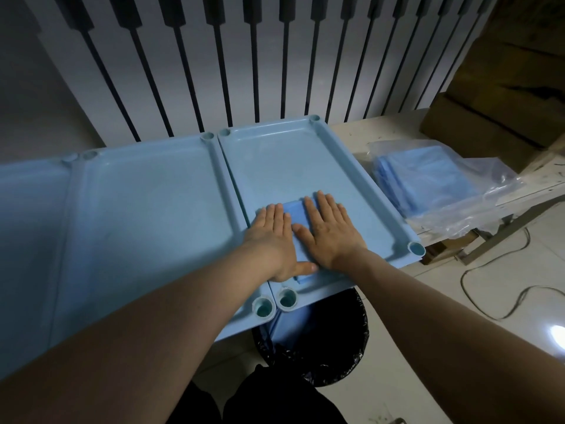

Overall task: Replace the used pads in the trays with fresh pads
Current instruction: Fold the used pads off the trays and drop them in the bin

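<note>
A folded blue pad point(296, 214) lies in the near part of the right light-blue tray point(284, 154). My left hand point(272, 240) rests flat on the pad's left side, fingers straight, thumb across its near edge. My right hand point(328, 228) presses flat on the pad's right side with its fingers spread. The middle tray point(146, 194) beside it holds no pad. A third tray point(27, 209) shows partly at the left edge. A clear plastic bag of folded blue pads point(428, 182) lies on the table to the right.
A bin with a black liner point(330, 341) stands on the floor under the trays' near edge. Cardboard boxes point(489, 117) sit at the back right on the white table point(382, 130). A cable point(489, 270) trails over the tiled floor. A striped wall is behind.
</note>
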`<action>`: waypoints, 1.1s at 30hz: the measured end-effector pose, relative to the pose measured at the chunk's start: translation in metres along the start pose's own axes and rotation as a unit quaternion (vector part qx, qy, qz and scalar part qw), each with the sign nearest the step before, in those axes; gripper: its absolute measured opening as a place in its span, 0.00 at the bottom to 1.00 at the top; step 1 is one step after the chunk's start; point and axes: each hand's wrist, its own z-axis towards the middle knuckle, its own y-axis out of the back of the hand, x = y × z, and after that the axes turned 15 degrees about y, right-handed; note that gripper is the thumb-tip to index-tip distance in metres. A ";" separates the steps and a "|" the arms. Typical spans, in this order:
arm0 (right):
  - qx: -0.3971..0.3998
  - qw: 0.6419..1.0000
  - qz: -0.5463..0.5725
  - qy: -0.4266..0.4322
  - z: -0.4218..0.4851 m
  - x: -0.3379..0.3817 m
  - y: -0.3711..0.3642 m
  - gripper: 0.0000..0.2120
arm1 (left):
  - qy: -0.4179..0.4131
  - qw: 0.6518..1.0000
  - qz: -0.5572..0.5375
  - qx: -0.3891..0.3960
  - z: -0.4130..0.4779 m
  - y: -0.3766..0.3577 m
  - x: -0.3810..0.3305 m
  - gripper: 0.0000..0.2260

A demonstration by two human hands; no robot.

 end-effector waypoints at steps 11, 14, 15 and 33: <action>-0.106 0.944 0.155 -0.270 -0.039 0.010 0.027 0.38 | -0.032 0.923 -0.363 -0.123 -0.031 -0.021 0.024 0.31; -0.102 0.885 0.329 -0.312 -0.039 0.014 0.041 0.31 | -0.001 0.858 -0.502 -0.106 -0.052 -0.025 0.043 0.27; -0.112 0.865 0.378 -0.310 -0.039 0.016 0.045 0.26 | 0.017 0.835 -0.542 -0.089 -0.058 -0.026 0.049 0.27; -0.117 0.679 0.717 -0.105 -0.185 0.139 0.082 0.13 | 0.017 0.355 -0.916 0.186 -0.185 -0.043 0.039 0.09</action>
